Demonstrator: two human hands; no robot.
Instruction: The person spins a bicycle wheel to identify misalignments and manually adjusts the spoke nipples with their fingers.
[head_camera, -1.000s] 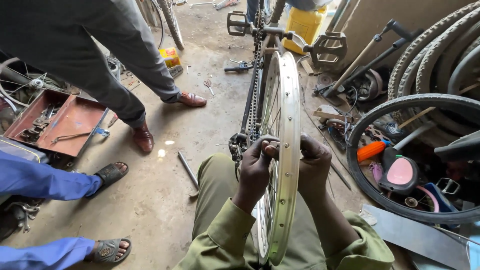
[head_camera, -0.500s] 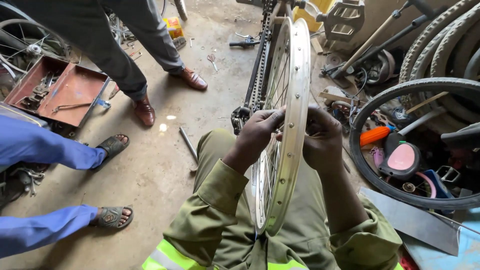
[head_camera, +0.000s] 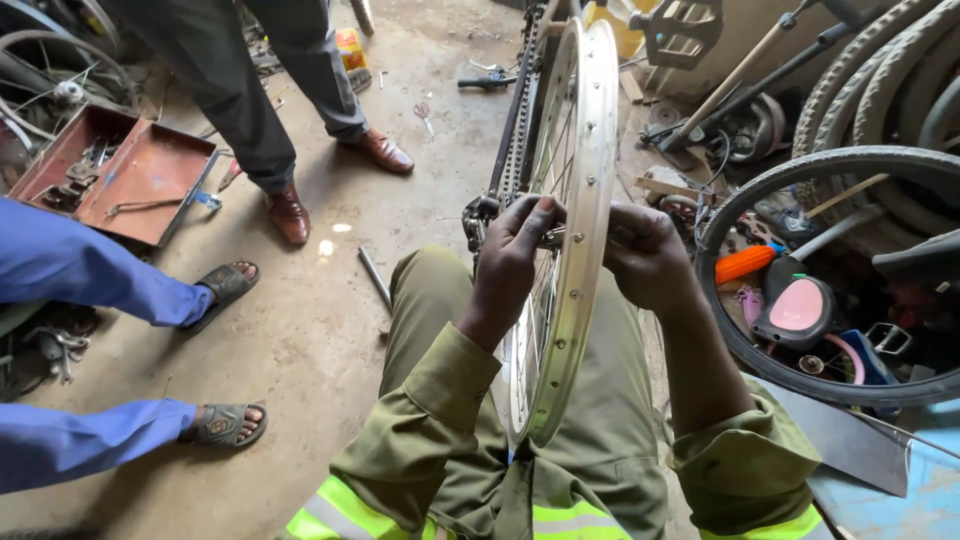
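A bare silver bicycle wheel rim (head_camera: 580, 250) with thin spokes stands upright between my knees, still mounted in an upturned bicycle with its chain (head_camera: 512, 140) beside it. My left hand (head_camera: 515, 250) reaches in from the left of the rim, fingers pinched at the hub and spokes. On the other side my right hand (head_camera: 645, 255) grips the same spot near the hub. The hub itself is mostly hidden by my fingers. I wear olive trousers and a jacket with yellow reflective bands.
A rust-red tool tray (head_camera: 150, 165) lies on the concrete at the left. Someone in brown shoes (head_camera: 290, 212) stands behind it; another person in blue trousers and sandals (head_camera: 225, 425) sits at the left. Tyres (head_camera: 800, 190), a pink saddle (head_camera: 795, 308) and clutter fill the right. A metal rod (head_camera: 375, 280) lies on the floor.
The view has tilted down and closer, so the rim and my hands look larger. Both hands stay at the hub, fingers shifting slightly. The standing person's feet have barely moved.
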